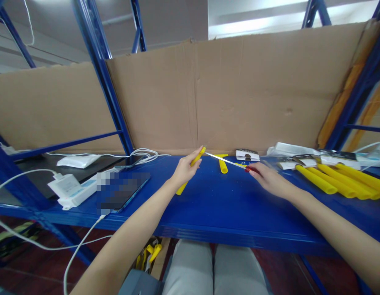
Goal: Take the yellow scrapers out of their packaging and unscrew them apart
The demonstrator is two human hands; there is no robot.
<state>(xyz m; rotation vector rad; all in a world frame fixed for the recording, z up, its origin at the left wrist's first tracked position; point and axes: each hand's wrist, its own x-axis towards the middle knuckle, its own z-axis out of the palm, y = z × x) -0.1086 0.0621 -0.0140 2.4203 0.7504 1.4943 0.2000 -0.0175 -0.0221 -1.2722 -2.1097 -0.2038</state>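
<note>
My left hand [186,167] is closed round a yellow tube [182,188], which tilts up and away, its upper end showing beyond my fingers. In my right hand [267,177] is a red-handled tool [226,161] with a long, thin silver shaft, perhaps a screwdriver; the fingers hide most of the handle. Its shaft points left, and the tip meets or nearly meets the upper end of the held tube. Behind the shaft, a yellow T-shaped piece [223,166] lies on the blue shelf [217,209].
At right lie several yellow tubes [340,184] with black-and-white cards; another card [247,155] sits at the back. A phone [125,190] and a white power strip [82,192] with cables are at left. A cardboard panel [239,94] stands behind. Yellow pieces [154,252] fill a box below.
</note>
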